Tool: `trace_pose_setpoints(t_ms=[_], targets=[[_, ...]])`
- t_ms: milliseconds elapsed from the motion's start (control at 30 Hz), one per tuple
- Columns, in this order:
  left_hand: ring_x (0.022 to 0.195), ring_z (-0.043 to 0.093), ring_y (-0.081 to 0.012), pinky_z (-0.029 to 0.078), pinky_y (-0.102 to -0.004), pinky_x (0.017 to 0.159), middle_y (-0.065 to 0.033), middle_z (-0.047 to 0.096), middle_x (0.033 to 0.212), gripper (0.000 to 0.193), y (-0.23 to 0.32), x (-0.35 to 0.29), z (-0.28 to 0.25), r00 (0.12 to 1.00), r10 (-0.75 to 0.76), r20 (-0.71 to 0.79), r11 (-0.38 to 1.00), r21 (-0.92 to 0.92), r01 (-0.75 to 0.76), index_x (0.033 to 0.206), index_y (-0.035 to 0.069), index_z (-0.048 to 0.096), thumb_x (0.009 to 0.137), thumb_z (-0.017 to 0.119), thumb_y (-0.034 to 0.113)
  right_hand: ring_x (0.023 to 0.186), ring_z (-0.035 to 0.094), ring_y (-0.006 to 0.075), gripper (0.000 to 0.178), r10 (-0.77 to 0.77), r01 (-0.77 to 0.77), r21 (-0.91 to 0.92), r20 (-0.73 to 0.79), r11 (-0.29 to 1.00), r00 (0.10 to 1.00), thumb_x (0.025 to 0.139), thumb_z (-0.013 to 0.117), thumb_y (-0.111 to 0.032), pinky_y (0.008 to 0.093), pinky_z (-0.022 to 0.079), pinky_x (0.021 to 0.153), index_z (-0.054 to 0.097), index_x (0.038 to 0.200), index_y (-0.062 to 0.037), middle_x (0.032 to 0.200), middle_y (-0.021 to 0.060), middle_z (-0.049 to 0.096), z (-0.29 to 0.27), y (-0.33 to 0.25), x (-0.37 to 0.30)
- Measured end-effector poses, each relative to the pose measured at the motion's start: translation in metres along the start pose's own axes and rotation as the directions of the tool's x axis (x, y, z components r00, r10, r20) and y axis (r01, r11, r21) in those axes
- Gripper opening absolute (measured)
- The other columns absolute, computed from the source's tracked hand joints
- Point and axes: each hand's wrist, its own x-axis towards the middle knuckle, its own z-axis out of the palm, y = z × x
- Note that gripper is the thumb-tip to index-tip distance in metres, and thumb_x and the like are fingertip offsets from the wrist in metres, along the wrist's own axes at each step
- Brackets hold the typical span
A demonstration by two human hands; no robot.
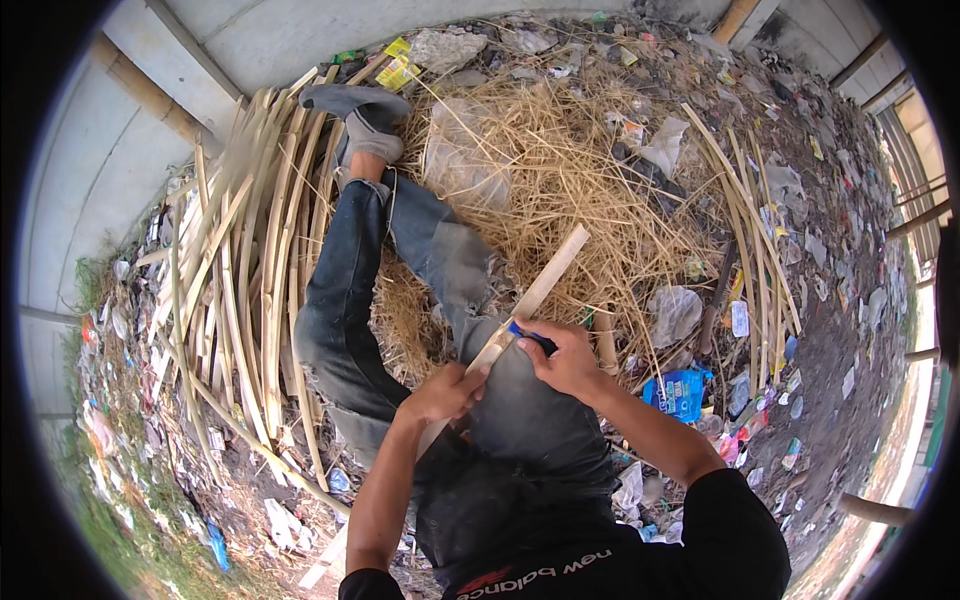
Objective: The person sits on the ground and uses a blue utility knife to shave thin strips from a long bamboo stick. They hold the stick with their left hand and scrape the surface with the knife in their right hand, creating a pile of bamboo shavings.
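A pale split bamboo strip [553,272] lies slantwise over my thighs, its far end up and to the right. My left hand [447,393] is closed around its lower part, thumb along the top. My right hand [566,361] grips what looks like a knife with a blue and black handle [518,329], held against the strip just above my left hand. Its blade hardly shows at this size. The strip's near end passes under my left wrist toward my lap.
A pile of long bamboo strips [270,290] lies to my left, and a few more strips [757,250] lie at the right. Straw-like shavings [560,170] heap up beyond my knees. Litter covers the ground, with a blue packet [679,395] near my right elbow. A pale wall [270,40] stands behind.
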Motion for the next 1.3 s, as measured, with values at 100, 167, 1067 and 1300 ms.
trace_pose_setpoints(t_ms=[100, 167, 1067, 1300], targets=[[0.050, 0.052, -0.0139, 0.042, -0.0332, 0.050, -0.0018, 0.055, 0.061, 0.059, 0.000, 0.000, 0.002, 1.000, 0.011, -0.014, 1.000, 0.003, -0.011, 0.077, 0.002, 0.061, 0.108, 0.055, 0.052, 0.104, 0.077, 0.0233, 0.034, 0.100, -0.100, 0.035, -0.021, 0.994, 0.995, 0.092, 0.077, -0.006, 0.0325, 0.059, 0.091, 0.074, 0.126, -0.0026, 0.117, 0.0179, 0.077, -0.008, 0.009, 0.009], [0.051, 0.053, -0.0139, 0.043, -0.0331, 0.050, -0.0019, 0.055, 0.061, 0.059, 0.003, -0.001, 0.004, 1.000, 0.012, -0.016, 1.000, 0.006, -0.012, 0.077, 0.002, 0.062, 0.108, 0.055, 0.052, 0.106, 0.076, 0.0202, 0.034, 0.009, -0.008, 0.014, -0.036, 1.000, 0.999, 0.091, 0.078, -0.004, 0.0314, 0.059, 0.093, 0.074, 0.124, -0.0013, 0.117, 0.0168, 0.078, -0.002, 0.015, 0.006], [0.074, 0.067, -0.0481, 0.050, -0.0523, 0.073, -0.0304, 0.064, 0.071, 0.060, -0.002, 0.006, 0.015, 0.943, 0.278, -0.184, 0.898, 0.399, -0.187, 0.079, -0.007, 0.069, 0.106, 0.054, 0.044, 0.064, 0.064, 0.0353, 0.026, -0.196, 0.164, 0.109, 0.490, 0.980, 0.849, 0.097, 0.074, -0.026, 0.0429, 0.050, 0.062, 0.066, 0.093, -0.0015, 0.071, 0.0151, 0.065, -0.005, -0.035, 0.010], [0.069, 0.067, -0.0396, 0.050, -0.0492, 0.071, -0.0245, 0.064, 0.066, 0.062, 0.012, -0.005, 0.015, 0.944, 0.264, -0.196, 0.905, 0.389, -0.172, 0.077, -0.006, 0.068, 0.107, 0.053, 0.046, 0.074, 0.073, 0.0320, 0.031, -0.074, 0.040, -0.175, -0.195, 0.984, 0.978, 0.099, 0.073, -0.025, 0.0391, 0.055, 0.066, 0.064, 0.124, -0.0071, 0.088, 0.0143, 0.075, -0.029, -0.003, 0.022]])
